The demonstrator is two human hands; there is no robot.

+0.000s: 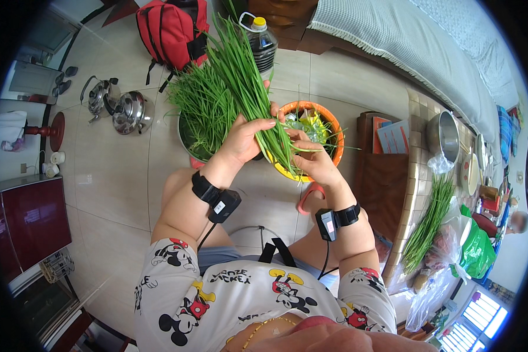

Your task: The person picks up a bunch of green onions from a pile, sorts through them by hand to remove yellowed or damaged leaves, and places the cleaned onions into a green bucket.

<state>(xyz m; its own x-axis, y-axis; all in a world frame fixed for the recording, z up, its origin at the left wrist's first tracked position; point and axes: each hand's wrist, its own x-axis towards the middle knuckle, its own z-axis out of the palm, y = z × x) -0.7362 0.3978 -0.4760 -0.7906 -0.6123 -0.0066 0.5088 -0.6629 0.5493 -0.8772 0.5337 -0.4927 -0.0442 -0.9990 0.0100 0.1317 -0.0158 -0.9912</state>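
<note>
My left hand [245,140] grips a thick bunch of garlic chives [246,75], its thumb laid across the stalks. The leafy tips point away from me, and the pale lower ends reach my right hand [316,159]. That hand has its thumb and fingers around the stalk ends, with a thin blade between them. Under the bunch stands an orange-rimmed bin [339,145] holding plastic wrappers and green scraps. Left of it, a heap of garlic chives [200,105] fills a dark basin [185,143], partly hidden by my left hand and the bunch.
Beyond the basin are a red backpack [169,33] and a plastic jug of dark liquid [264,46]. Two metal kettles [130,112] stand on the floor at left. A tiled-pattern table [398,259] at right bears more chives [429,224], a metal bowl [443,136] and bags.
</note>
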